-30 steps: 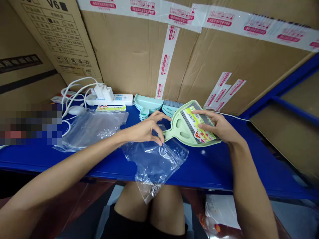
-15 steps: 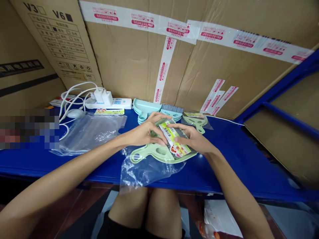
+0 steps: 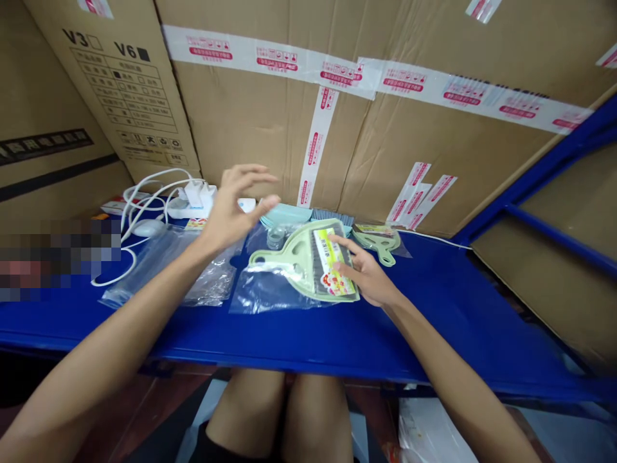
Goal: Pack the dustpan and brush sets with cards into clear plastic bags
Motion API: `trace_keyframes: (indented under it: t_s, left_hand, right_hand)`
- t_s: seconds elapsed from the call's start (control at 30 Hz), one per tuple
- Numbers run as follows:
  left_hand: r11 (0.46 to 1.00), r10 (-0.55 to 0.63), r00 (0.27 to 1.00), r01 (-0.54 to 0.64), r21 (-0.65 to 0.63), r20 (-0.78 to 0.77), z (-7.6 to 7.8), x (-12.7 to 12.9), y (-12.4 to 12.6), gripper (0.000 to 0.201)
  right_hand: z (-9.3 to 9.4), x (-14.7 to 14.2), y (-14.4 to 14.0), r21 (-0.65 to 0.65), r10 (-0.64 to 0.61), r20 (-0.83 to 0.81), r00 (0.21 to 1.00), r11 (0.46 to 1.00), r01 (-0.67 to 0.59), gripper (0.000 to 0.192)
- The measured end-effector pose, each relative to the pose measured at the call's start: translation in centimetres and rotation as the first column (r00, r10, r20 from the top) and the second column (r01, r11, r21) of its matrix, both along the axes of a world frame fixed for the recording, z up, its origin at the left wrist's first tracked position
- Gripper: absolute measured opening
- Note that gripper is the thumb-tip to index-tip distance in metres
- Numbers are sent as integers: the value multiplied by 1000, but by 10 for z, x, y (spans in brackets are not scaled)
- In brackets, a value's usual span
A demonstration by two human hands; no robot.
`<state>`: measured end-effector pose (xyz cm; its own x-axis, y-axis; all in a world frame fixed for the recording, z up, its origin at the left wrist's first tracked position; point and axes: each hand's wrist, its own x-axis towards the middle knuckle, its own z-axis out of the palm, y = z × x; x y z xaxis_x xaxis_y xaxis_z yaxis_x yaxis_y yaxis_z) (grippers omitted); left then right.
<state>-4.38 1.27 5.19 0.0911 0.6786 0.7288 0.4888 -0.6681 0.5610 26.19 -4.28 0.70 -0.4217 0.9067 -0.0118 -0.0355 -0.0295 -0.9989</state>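
Observation:
A light green dustpan [image 3: 301, 276] with a grey-bristled brush [image 3: 321, 251] nested in it lies tilted over the blue table, its handle toward the left. A yellow printed card [image 3: 336, 267] lies across the bristles. At the dustpan's right edge, my right hand [image 3: 369, 273] grips it, thumb and fingers over the card side. Clear plastic bag film [image 3: 267, 292] spreads around the handle and below it. My left hand [image 3: 236, 209] is raised to the left of the dustpan, fingers apart and holding nothing.
Behind stand stacked light blue dustpans [image 3: 289, 213]; another bagged green dustpan [image 3: 378, 241] lies right of them. Flat clear bags [image 3: 193, 260], a power strip [image 3: 180, 209] and white cables [image 3: 139, 199] are at left. Large cardboard boxes [image 3: 260, 128] wall the back of the blue table [image 3: 434, 315].
My left hand has let go of the dustpan and lifted up and left. The dustpan, still in my right hand, has turned slightly and shifted left. The view has tilted upward a little.

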Motion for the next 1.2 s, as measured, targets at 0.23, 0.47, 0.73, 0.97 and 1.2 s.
trace_keyframes:
  t_s: [0.23, 0.47, 0.73, 0.97, 1.2]
  left_hand:
    - [631, -267, 758, 604, -487, 595, -20, 7, 10, 39]
    - [305, -395, 467, 879, -367, 791, -28, 25, 1, 40]
    - [312, -386, 519, 851, -422, 763, -32, 28, -7, 37]
    - [290, -207, 474, 865, -409, 856, -36, 36, -11, 48]
    - [296, -91, 419, 877, -377, 903, -43, 42, -8, 43]
  right_hand:
    - [11, 12, 7, 252, -311, -101, 945, 911, 327, 95]
    - [7, 20, 6, 375, -332, -11, 943, 873, 312, 101]
    - [5, 21, 7, 387, -258, 8, 966, 892, 235, 95]
    - [5, 22, 9, 534, -369, 150, 917, 811, 239, 82]
    - [7, 20, 9, 510, -346, 92, 934, 822, 254, 79]
